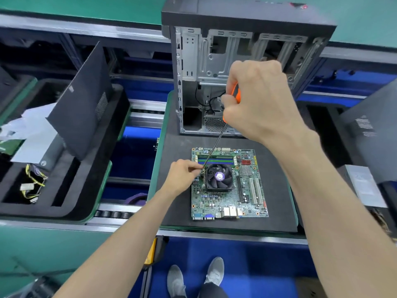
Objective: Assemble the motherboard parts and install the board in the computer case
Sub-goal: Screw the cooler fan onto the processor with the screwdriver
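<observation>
— Two hands are seen over the work mat (176, 151). What is held in each?

— An orange-handled screwdriver (233, 94) is gripped in the right hand (257, 102), fingers curled round the handle. Its thin shaft is angled down and to the left, with the tip at the upper left corner of the cooler fan (218, 178). The left hand (182, 176) is closed in a pinch at that same corner, right at the shaft's tip; what is pinched is too small to be told.

— Where is the board placed?

— The motherboard (229, 183) is laid flat on the dark mat, with the fan mounted on it and the memory slots just above the fan. The computer case (242, 65) is stood upright behind it, its side open, bare metal and loose black cables shown inside.

— And around it?

— A black side panel (83, 104) is leaned in a foam tray (64, 203) at the left, beside a power supply (38, 147) with yellow and black wires. Grey shoes (195, 276) are seen below.
</observation>
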Demonstrator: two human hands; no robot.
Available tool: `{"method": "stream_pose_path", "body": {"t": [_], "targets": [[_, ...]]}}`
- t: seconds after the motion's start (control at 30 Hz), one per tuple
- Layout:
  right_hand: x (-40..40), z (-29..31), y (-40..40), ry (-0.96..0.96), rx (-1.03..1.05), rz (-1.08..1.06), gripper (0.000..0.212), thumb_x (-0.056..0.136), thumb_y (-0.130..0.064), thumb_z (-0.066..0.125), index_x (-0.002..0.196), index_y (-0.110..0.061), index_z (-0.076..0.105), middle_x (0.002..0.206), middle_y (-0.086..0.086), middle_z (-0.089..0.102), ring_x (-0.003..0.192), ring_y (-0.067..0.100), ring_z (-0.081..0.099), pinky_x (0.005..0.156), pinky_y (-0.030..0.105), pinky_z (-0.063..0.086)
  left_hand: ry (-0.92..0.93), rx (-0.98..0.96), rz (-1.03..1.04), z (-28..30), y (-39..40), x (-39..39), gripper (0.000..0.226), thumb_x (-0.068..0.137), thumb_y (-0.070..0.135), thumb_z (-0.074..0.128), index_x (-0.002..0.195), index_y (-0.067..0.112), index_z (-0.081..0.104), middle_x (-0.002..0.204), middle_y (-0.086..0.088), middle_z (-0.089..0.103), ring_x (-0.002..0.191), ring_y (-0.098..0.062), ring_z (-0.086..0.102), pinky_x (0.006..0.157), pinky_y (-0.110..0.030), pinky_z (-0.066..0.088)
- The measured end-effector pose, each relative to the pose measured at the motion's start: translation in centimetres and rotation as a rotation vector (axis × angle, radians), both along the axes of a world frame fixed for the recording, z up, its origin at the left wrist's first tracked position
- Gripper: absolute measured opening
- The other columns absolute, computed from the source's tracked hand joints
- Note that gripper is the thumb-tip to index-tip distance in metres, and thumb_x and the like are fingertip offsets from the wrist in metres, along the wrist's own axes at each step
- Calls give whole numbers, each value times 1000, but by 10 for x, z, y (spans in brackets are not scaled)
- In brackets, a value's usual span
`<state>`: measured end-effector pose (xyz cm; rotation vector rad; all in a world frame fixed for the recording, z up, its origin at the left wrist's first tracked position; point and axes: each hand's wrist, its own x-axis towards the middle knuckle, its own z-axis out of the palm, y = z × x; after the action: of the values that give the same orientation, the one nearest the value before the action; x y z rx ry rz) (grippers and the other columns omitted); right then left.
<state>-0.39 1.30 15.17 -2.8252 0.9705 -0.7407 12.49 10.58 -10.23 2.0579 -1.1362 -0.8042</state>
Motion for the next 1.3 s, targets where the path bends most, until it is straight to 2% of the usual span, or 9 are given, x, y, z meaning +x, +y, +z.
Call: {"method": "stream_pose_path", "body": {"t": [0.07,0.17,0.23,0.37,0.53,0.7,1.07,1.2,1.3], "targets": [[1,1,0,7,2,0,15,73,-23,58,80,-9,57,79,7,60,78,33,54,77,44,48,1,-5,5,0,0,0,19,91,13,68,106,17,78,110,3,74,87,-5,61,83,-12,41],[1,3,0,0,-4,3,16,72,-23,57,80,-8,57,78,7,60,78,34,54,77,44,48,-5,-10,3,-2,0,-2,18,91,13,68,106,16,78,108,1,74,93,-11,65,93,-26,49],[1,3,0,-3,-10,6,16,72,-22,57,80,-8,58,77,7,60,77,33,54,76,44,48,-18,-14,8,-4,0,-4,19,92,14,68,108,15,77,108,-1,73,97,-15,66,94,-30,49],[3,1,1,10,-10,5,16,73,-22,59,80,-9,58,78,6,60,78,33,54,76,44,48,-42,-30,19,-8,0,-7,19,92,14,68,108,14,77,105,-2,72,95,-17,66,89,-26,48],[3,2,1,8,-15,2,16,73,-22,59,80,-8,58,78,7,60,77,33,54,75,44,49,-72,-46,22,-10,0,-8,19,92,20,68,108,17,77,102,0,71,93,-18,64,86,-34,51],[4,3,2,-1,-38,2,17,72,-22,59,81,-7,58,79,8,60,77,35,54,72,42,48,-80,-73,43,-11,0,-11,18,92,21,68,107,18,78,102,-1,72,99,-24,62,89,-40,49],[7,4,3,4,-47,28,15,73,-19,62,82,-7,59,81,7,61,77,33,54,72,38,46,-51,-85,75,-14,0,-14,18,91,22,71,107,18,78,102,2,72,101,-22,62,89,-40,51],[6,8,1,20,32,96,9,71,-17,63,78,-14,59,77,-1,57,75,25,53,79,38,46,-60,-98,93,-16,2,-15,17,91,24,70,106,20,78,105,2,73,101,-21,63,91,-40,51],[5,15,0,53,149,210,9,67,-13,62,72,-19,57,73,-7,57,67,15,51,72,33,45,-91,-120,94,-18,3,-15,16,91,23,71,104,20,79,103,2,74,99,-20,64,90,-38,50]]}}
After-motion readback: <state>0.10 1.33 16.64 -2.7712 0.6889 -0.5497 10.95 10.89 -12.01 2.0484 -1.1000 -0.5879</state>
